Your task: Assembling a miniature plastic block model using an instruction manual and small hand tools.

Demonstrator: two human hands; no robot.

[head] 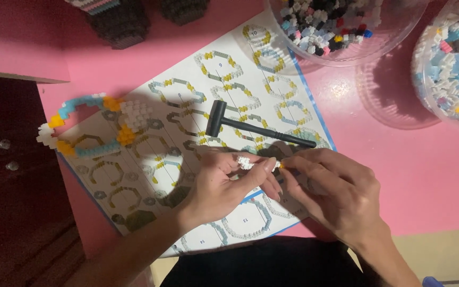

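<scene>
left hand [224, 183] pinching small white block cluster [246, 162] | right hand [330, 194] pinched on its yellow end, above instruction sheet [187, 133] | I'd press square, keep fingertips close | hammer [256, 128] near

Single head view, looking steeply down, close over pink table [399, 175] and instruction sheet [187, 133]; no second view.

Black hammer [251, 126] and tubs [346, 50] block forward reach.
</scene>
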